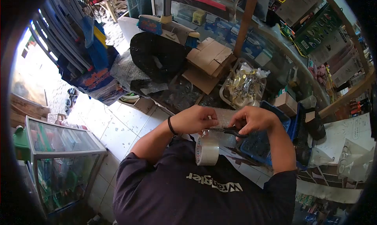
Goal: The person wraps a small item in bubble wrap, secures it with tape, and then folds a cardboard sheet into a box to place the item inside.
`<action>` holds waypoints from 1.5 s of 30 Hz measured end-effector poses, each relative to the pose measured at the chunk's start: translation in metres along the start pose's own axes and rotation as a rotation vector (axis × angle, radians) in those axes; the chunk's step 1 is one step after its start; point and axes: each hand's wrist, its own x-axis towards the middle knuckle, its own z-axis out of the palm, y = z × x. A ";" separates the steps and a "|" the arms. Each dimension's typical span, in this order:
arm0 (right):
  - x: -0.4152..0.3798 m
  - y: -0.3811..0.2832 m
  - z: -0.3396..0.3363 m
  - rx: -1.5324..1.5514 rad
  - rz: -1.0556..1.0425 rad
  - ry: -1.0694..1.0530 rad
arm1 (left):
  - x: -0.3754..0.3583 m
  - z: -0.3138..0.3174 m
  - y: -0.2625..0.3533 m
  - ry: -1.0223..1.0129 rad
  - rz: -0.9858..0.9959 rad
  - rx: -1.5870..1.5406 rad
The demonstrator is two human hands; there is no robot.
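The counter (175, 92) bears cardboard (210, 56), a tray (227, 102) of metal pieces (245, 85) and a blue basket (279, 117).

Here are black-handled metal scissors (235, 132), red print (198, 149) inside a round, pale tape roll (209, 156), and cream lettering (232, 186) crossing a cloth shirt (157, 193) that looks black!

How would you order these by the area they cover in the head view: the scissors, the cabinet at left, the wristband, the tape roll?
Largest to smallest:
1. Cabinet
2. Tape roll
3. Scissors, longer but much thinner
4. Wristband
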 end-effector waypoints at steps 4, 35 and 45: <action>0.007 -0.002 -0.003 -0.032 -0.039 -0.022 | -0.004 -0.002 -0.006 0.000 -0.021 -0.049; 0.031 0.068 0.004 0.090 -0.056 0.349 | -0.007 -0.031 -0.045 0.022 -0.032 -0.423; 0.159 0.093 0.056 -0.189 0.134 0.615 | -0.020 -0.062 -0.060 0.012 -0.024 -0.432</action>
